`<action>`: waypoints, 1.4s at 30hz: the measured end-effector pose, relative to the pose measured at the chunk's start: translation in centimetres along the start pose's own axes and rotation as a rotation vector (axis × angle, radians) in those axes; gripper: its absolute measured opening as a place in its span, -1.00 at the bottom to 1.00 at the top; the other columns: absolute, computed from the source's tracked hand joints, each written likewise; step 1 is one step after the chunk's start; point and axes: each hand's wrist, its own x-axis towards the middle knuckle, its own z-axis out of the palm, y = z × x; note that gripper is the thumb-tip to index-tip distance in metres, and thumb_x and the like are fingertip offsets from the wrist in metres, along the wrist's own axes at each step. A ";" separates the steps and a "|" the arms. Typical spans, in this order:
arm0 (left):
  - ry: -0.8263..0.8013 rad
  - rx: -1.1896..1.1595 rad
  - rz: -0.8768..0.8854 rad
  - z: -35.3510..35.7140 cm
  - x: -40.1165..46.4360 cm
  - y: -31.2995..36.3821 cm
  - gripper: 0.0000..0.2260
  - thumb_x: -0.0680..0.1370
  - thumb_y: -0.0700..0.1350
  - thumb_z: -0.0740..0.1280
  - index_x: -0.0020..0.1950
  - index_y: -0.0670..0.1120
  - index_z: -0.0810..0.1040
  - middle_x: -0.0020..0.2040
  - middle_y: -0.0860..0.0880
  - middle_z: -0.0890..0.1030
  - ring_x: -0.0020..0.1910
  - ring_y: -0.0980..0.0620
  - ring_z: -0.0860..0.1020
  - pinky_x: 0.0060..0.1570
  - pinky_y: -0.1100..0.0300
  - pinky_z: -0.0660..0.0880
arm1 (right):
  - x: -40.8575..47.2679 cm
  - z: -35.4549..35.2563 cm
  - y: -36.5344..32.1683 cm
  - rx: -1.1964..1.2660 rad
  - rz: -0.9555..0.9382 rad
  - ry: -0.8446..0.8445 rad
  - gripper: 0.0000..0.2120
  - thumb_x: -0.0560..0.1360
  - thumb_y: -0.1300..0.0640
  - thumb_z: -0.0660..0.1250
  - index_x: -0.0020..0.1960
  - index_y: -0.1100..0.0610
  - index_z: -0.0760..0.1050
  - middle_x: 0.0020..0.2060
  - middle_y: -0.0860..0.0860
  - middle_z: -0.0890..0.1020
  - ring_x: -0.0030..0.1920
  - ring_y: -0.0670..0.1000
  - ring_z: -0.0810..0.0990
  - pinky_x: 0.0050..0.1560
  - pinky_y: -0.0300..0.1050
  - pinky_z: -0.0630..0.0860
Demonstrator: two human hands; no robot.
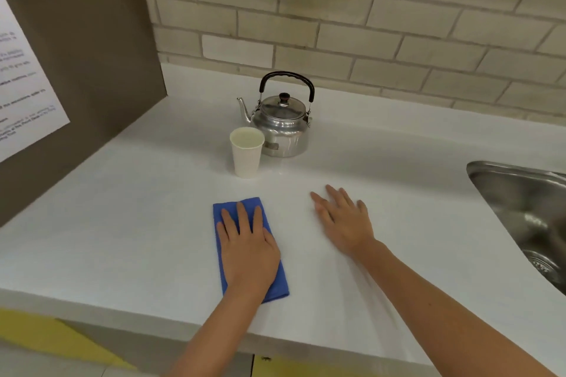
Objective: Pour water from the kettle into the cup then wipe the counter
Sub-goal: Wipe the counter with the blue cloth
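Note:
A steel kettle [283,122] with a black handle stands upright at the back of the white counter [137,223], spout pointing left. A white paper cup [247,151] stands just in front of it, to the left, with liquid inside. A folded blue cloth [277,285] lies flat near the counter's front edge. My left hand [246,246] rests flat on top of the cloth, fingers spread and pointing toward the cup. My right hand [344,219] lies flat and empty on the bare counter to the right of the cloth.
A steel sink [520,208] is set into the counter at the right. A brown panel [79,70] with a printed sheet walls off the left side. A brick-tiled wall [367,24] runs behind the kettle.

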 end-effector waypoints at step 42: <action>-0.096 -0.122 0.180 2.8 9.5 10.5 -0.56 0.61 0.01 -0.07 0.51 0.07 0.06 0.57 -0.12 -0.02 0.53 -0.18 -0.11 0.51 -0.04 -0.19 | 0.5 -1.0 2.0 0.297 0.168 0.080 -0.53 0.61 -0.08 -0.16 0.49 -0.02 0.06 0.50 0.00 0.18 0.51 0.04 0.02 0.48 0.06 -0.06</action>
